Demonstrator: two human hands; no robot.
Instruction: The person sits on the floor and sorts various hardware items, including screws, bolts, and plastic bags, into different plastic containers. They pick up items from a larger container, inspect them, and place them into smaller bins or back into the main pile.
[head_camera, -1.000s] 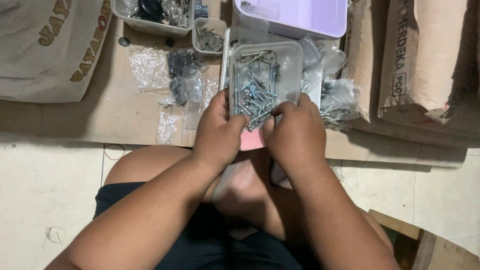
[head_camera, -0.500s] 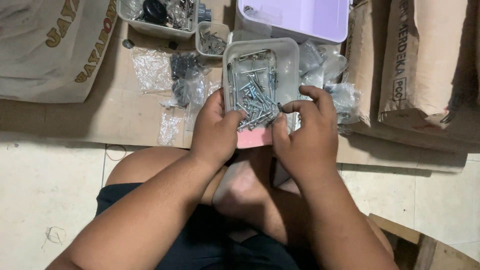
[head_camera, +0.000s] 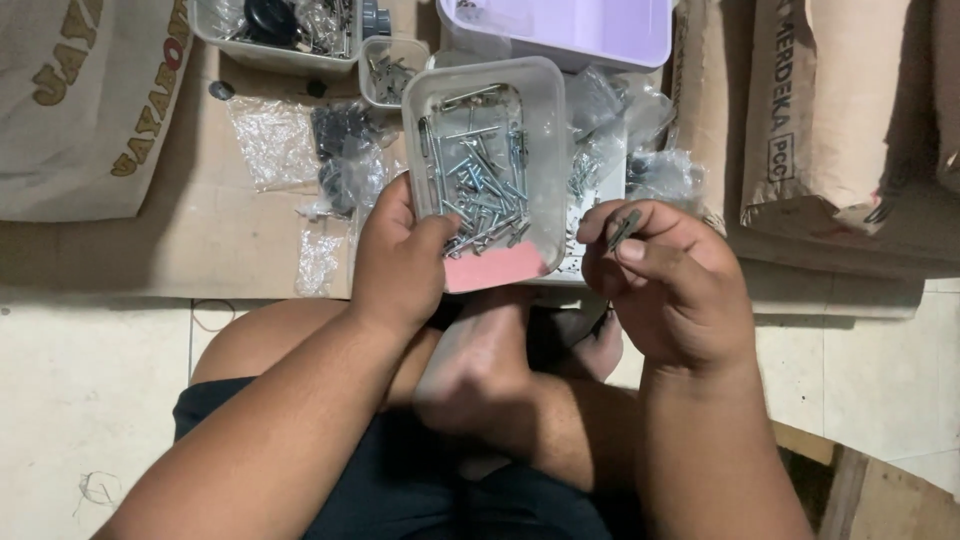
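Since the earlier frame your right hand (head_camera: 668, 285) has come off the clear plastic tub (head_camera: 487, 165) and pulled out to the right of centre, now pinching a small dark screw (head_camera: 623, 229) between thumb and fingertips. Left hand (head_camera: 403, 262) hasn't let go — it grips the tub's lower-left corner, thumb hooked over the rim, tub just above centre frame and tipped toward you.

Notes for the pick-and-sort:
- Tub is held by one corner only. Most of the screws (head_camera: 480, 190) have slid to the low edge near your thumb; keep it level, or rest its pink base on your knee, or they'll spill over the lip.
- Your pinch on the screw is at its end, the rest sticking up. Fine for a look, weak for carrying — roll it flatter between the pads before moving it.
- Keep the right hand close to the tub so a fumble drops back in, not onto the cardboard sheet (head_camera: 200, 240) among the clear bags (head_camera: 270, 140).
- Small tray (head_camera: 388, 72) and larger parts tray (head_camera: 280, 30) sit upper left, lilac box (head_camera: 580, 28) top centre — all behind the tub, so reach around it, not over.
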